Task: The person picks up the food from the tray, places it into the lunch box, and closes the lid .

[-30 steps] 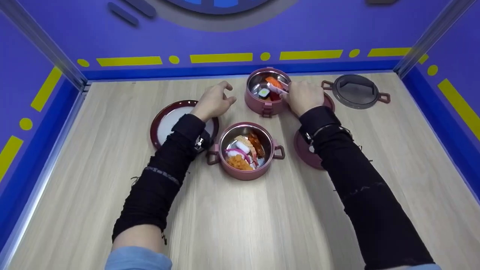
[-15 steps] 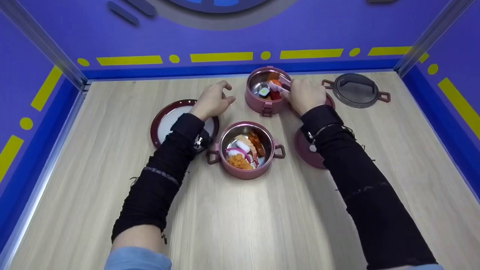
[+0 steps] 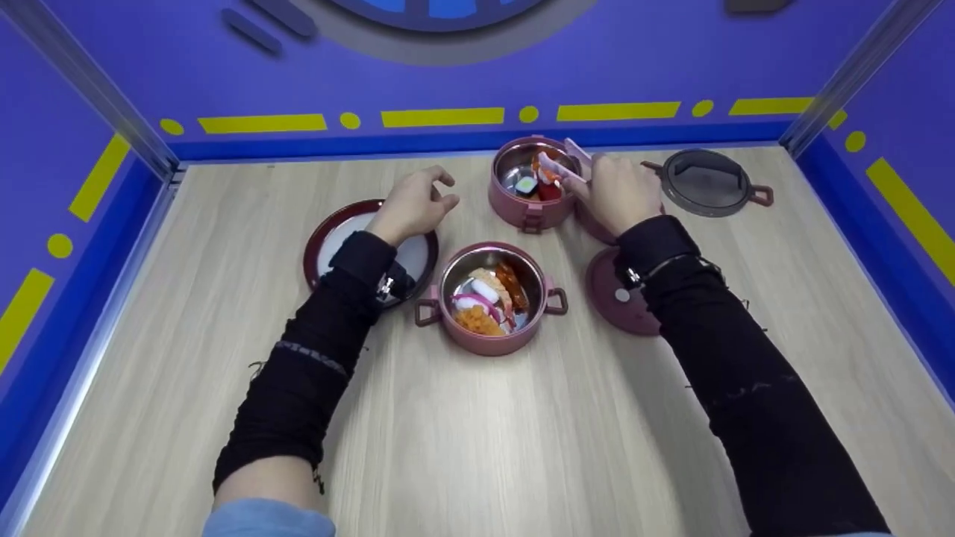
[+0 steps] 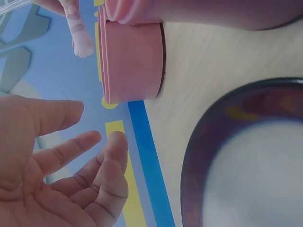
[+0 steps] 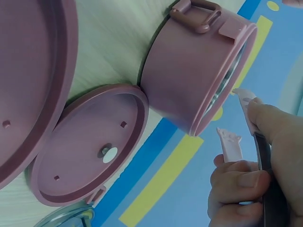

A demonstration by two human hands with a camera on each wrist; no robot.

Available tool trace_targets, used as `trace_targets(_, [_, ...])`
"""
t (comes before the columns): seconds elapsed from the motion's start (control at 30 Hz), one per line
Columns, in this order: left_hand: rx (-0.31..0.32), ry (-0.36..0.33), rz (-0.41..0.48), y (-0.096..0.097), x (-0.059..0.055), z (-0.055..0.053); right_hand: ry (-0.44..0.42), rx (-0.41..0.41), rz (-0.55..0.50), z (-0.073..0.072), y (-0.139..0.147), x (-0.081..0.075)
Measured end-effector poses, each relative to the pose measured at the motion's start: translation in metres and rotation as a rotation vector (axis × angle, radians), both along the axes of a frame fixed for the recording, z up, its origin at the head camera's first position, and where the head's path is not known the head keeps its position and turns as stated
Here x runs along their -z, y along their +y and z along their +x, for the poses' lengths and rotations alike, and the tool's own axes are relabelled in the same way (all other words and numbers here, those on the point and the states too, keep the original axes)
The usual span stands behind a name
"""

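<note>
With right hand point(image 3: 627, 192), gripping tongs point(image 5: 232, 149); with loose left hand point(image 3: 410, 205), holding nothing — best close squarely on food point(image 3: 549, 192) in rear pot point(image 3: 511, 209).

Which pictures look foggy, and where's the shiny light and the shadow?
Head view: strong colours, a pale glow on the tabletop, a soft shadow left of the right black sleeve; left wrist view: foggy, with yellowish smears, maybe reflections, on the plate; right wrist view: hazy too, a glint inside the pink pot.
</note>
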State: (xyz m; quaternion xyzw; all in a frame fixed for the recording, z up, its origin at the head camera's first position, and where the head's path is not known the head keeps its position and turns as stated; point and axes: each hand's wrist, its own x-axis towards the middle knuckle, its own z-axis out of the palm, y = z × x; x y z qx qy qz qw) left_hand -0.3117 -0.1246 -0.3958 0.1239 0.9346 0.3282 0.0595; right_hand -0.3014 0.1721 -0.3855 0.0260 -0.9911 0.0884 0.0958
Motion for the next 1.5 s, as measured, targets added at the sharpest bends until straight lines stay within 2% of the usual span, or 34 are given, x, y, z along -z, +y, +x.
trace_targets(0.23, [-0.01, 0.015, 0.013, -0.013, -0.001, 0.014, -0.018, -0.011, -0.072, 0.009, 0.008, -0.002])
trace_targets(0.6, [-0.031, 0.041, 0.063, -0.033, -0.001, 0.039, 0.05, -0.04, -0.163, 0.027, 0.023, 0.004])
trace_targets(0.9, [-0.037, 0.131, 0.081, -0.046, 0.007, 0.061, 0.032, -0.036, -0.252, 0.045, 0.03, 0.011])
trace_targets(1.03, [-0.048, 0.146, 0.079, -0.049, 0.008, 0.071, 0.024, -0.031, -0.294, 0.052, 0.034, 0.014])
trace_targets(1.27, [-0.066, 0.15, 0.099, -0.055, 0.014, 0.085, 0.022, 0.01, -0.351, 0.064, 0.059, 0.021])
trace_targets(1.5, [-0.087, 0.139, 0.107, -0.064, 0.023, 0.094, -0.02, 0.086, -0.342, 0.074, 0.1, 0.039])
